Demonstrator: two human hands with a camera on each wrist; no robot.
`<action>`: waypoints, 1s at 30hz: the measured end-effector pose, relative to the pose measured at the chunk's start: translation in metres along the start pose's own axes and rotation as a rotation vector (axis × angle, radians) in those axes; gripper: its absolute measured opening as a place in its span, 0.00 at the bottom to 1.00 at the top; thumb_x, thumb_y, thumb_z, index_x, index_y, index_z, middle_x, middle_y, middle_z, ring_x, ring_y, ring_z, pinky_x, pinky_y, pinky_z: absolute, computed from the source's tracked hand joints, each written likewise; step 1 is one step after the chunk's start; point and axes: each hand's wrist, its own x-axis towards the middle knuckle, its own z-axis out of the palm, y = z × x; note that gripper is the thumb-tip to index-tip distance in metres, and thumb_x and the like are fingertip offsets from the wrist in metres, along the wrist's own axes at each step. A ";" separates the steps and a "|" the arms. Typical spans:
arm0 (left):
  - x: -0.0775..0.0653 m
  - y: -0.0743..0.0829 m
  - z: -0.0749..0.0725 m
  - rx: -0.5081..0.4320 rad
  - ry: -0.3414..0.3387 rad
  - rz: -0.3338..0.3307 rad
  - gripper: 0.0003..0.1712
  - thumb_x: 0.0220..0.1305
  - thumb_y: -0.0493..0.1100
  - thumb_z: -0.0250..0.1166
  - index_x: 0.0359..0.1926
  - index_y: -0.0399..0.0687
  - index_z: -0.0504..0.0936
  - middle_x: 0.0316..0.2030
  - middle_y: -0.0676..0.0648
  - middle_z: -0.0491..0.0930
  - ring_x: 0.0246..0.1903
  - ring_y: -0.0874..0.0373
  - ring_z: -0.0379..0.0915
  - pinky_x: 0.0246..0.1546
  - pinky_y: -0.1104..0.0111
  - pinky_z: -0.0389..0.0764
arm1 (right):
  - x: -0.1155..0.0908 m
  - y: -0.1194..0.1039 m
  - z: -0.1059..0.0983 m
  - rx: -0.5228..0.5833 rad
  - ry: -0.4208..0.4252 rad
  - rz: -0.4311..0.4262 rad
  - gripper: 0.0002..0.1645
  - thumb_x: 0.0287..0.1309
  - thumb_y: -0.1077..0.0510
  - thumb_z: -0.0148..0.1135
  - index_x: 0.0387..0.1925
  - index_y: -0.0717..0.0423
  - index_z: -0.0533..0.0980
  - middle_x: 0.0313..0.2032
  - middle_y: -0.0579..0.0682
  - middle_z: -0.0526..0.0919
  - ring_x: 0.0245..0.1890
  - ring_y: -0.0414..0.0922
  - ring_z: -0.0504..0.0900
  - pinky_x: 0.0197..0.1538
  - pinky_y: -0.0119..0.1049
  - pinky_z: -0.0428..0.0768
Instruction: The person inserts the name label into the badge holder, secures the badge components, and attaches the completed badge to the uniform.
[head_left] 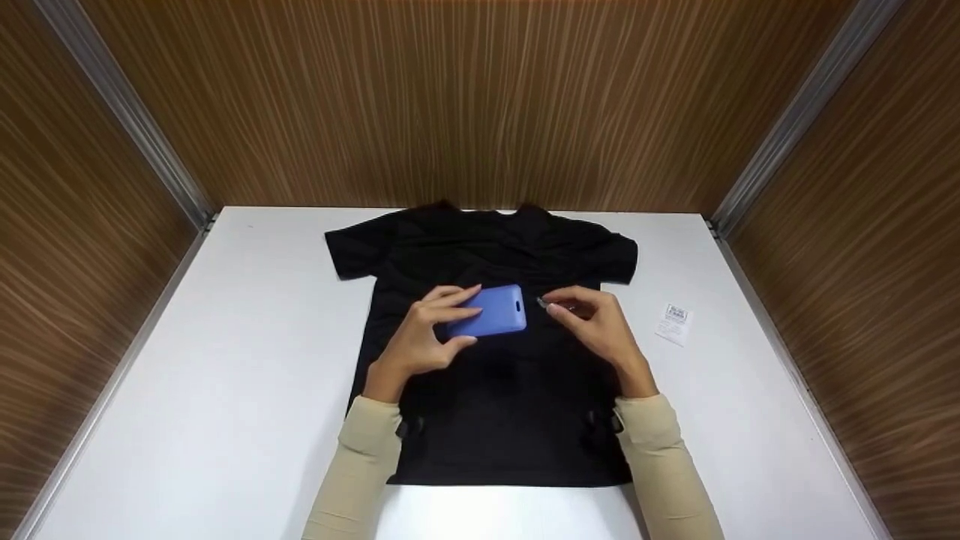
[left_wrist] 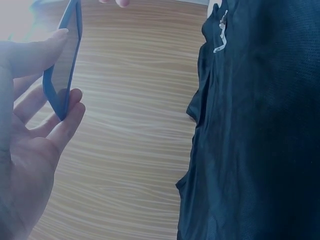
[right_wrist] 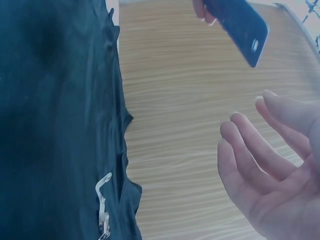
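Note:
My left hand (head_left: 424, 337) holds a blue card holder (head_left: 495, 310) by its edges, with the thumb on one side and fingers on the other. A small slot shows at the holder's right end. The left wrist view shows a greyish face inside its blue rim (left_wrist: 62, 102). To the right, my right hand (head_left: 596, 326) has its fingers bent loosely, apart from the holder. A thin strap clip, whitish and metallic (right_wrist: 102, 202), lies on a black T-shirt (head_left: 502, 420). In the head view the right fingers partly hide this clip (head_left: 541, 302).
The T-shirt is spread on a white table (head_left: 247, 360), its neck at the far edge. A small printed label (head_left: 675, 324) lies right of the shirt. Wood-grain panels (head_left: 480, 105) enclose the back and sides.

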 end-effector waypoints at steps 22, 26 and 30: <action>0.004 0.004 0.006 0.033 -0.056 -0.002 0.24 0.52 0.34 0.77 0.53 0.40 0.89 0.66 0.42 0.79 0.61 0.46 0.75 0.65 0.49 0.76 | -0.005 -0.019 0.020 0.271 -0.090 0.104 0.21 0.72 0.67 0.57 0.61 0.76 0.73 0.41 0.73 0.84 0.31 0.42 0.89 0.34 0.41 0.89; 0.004 0.004 0.007 0.039 -0.065 -0.006 0.24 0.52 0.34 0.77 0.53 0.41 0.89 0.66 0.43 0.79 0.61 0.47 0.75 0.65 0.50 0.76 | -0.006 -0.021 0.022 0.282 -0.092 0.138 0.22 0.71 0.65 0.59 0.61 0.76 0.74 0.41 0.72 0.85 0.30 0.42 0.88 0.33 0.41 0.89; 0.003 0.005 0.008 0.031 -0.064 0.001 0.24 0.53 0.34 0.77 0.53 0.41 0.89 0.66 0.40 0.79 0.61 0.46 0.75 0.65 0.49 0.76 | -0.006 -0.021 0.025 0.280 -0.090 0.146 0.23 0.69 0.67 0.62 0.61 0.75 0.74 0.41 0.70 0.85 0.31 0.41 0.88 0.33 0.41 0.89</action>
